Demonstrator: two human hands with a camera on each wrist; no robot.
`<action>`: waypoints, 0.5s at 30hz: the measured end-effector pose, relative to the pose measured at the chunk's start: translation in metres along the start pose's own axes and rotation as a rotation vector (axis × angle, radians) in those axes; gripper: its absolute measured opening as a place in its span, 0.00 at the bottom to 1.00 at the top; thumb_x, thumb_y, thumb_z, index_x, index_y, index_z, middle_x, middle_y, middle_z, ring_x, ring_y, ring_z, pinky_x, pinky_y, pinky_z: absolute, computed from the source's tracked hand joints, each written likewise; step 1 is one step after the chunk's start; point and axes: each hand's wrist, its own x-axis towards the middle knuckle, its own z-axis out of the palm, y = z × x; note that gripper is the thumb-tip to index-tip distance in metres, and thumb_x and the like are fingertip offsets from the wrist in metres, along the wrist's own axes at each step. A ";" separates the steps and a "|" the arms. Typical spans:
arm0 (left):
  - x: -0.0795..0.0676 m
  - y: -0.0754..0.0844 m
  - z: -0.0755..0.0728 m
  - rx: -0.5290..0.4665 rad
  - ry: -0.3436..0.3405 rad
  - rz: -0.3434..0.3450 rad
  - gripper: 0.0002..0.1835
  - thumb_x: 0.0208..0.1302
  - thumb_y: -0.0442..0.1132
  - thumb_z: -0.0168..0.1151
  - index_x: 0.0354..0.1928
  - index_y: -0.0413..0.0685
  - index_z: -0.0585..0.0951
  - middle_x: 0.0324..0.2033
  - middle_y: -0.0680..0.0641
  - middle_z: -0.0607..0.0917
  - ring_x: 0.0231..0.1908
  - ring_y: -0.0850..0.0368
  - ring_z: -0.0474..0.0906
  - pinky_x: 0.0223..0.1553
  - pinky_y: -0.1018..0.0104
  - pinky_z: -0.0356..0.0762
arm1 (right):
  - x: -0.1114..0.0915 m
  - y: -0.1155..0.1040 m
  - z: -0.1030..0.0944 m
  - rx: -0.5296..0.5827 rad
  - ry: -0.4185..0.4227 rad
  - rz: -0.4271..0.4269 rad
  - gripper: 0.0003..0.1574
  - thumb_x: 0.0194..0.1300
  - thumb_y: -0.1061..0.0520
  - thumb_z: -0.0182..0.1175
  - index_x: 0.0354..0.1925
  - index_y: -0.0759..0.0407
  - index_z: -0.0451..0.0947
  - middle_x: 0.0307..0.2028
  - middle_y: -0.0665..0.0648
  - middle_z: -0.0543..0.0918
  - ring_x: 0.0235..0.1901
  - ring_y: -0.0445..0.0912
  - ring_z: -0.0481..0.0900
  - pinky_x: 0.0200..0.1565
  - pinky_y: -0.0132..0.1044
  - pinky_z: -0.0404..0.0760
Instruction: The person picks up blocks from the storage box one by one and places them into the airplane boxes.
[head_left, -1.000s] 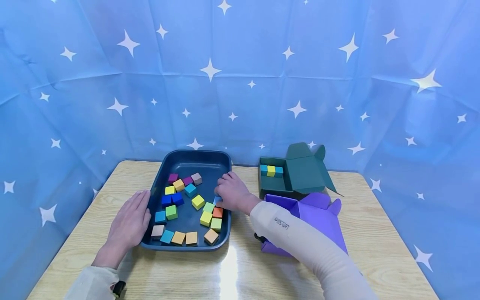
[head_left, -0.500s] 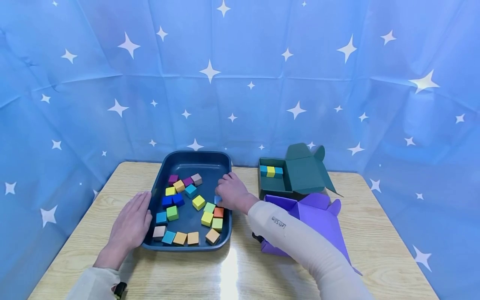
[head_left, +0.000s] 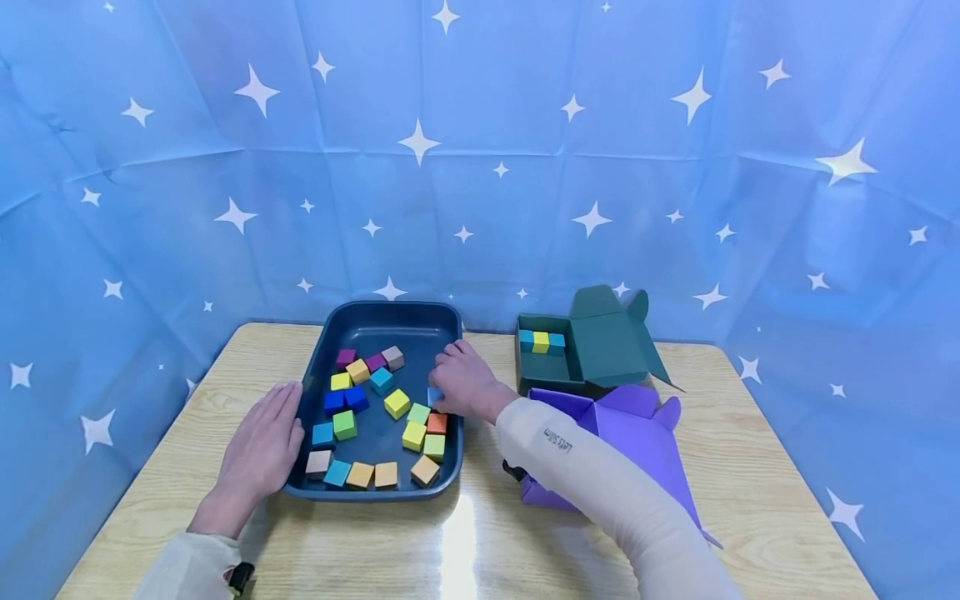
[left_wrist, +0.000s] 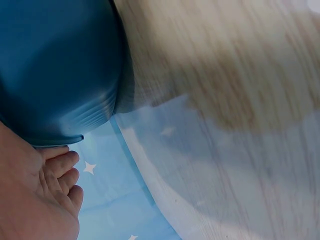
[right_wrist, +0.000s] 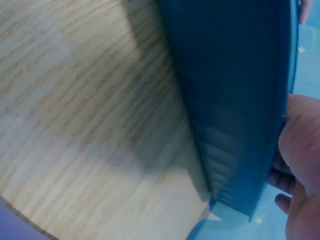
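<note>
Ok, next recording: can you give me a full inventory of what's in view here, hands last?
Table: 1, pale wood, across the lower head view
Backdrop: 1, blue with white stars, behind the table
Tray: 1, dark blue, on the table, left of centre
Loose cubes: 21 visible, mixed colours, in the tray
Green box: 1, dark green, right of the tray, lid open
Boxed cubes: 3, two teal and one yellow between them, in the green box
Purple box: 1, purple, nearer than the green box, lid open
Sleeves: 2, off-white, on both arms
Left hand: 1, bare, at the tray's left edge
Right hand: 1, bare, at a light-blue cube; grip unclear
</note>
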 end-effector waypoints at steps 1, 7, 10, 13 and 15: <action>0.000 0.000 0.000 0.000 0.002 0.000 0.31 0.73 0.41 0.42 0.73 0.32 0.55 0.72 0.31 0.61 0.72 0.34 0.53 0.72 0.41 0.53 | -0.001 0.002 -0.003 0.004 0.008 0.000 0.20 0.60 0.37 0.63 0.45 0.44 0.86 0.44 0.46 0.83 0.49 0.45 0.68 0.62 0.43 0.65; 0.000 0.001 0.000 -0.004 0.004 0.002 0.31 0.73 0.40 0.42 0.73 0.32 0.55 0.71 0.31 0.61 0.72 0.34 0.53 0.72 0.42 0.53 | -0.006 0.020 -0.032 0.026 0.069 0.024 0.19 0.61 0.39 0.63 0.47 0.44 0.85 0.46 0.47 0.81 0.51 0.47 0.68 0.65 0.46 0.62; 0.001 0.001 0.000 -0.011 -0.005 -0.004 0.31 0.74 0.41 0.42 0.73 0.32 0.54 0.72 0.31 0.60 0.73 0.34 0.53 0.73 0.42 0.52 | -0.009 0.031 -0.044 0.020 0.095 0.051 0.19 0.62 0.40 0.62 0.47 0.44 0.84 0.47 0.48 0.80 0.53 0.48 0.69 0.67 0.47 0.61; 0.001 0.002 0.001 -0.015 -0.016 -0.009 0.31 0.74 0.42 0.41 0.74 0.33 0.53 0.72 0.31 0.59 0.73 0.35 0.52 0.74 0.42 0.50 | -0.014 0.043 -0.052 0.016 0.124 0.082 0.19 0.61 0.40 0.62 0.47 0.45 0.84 0.48 0.48 0.81 0.54 0.48 0.69 0.67 0.48 0.61; 0.000 0.002 0.001 -0.015 -0.019 -0.009 0.31 0.75 0.42 0.41 0.74 0.33 0.53 0.72 0.31 0.59 0.73 0.35 0.52 0.74 0.42 0.50 | -0.017 0.051 -0.055 0.022 0.154 0.106 0.19 0.61 0.40 0.63 0.46 0.45 0.85 0.48 0.48 0.81 0.54 0.48 0.70 0.67 0.49 0.61</action>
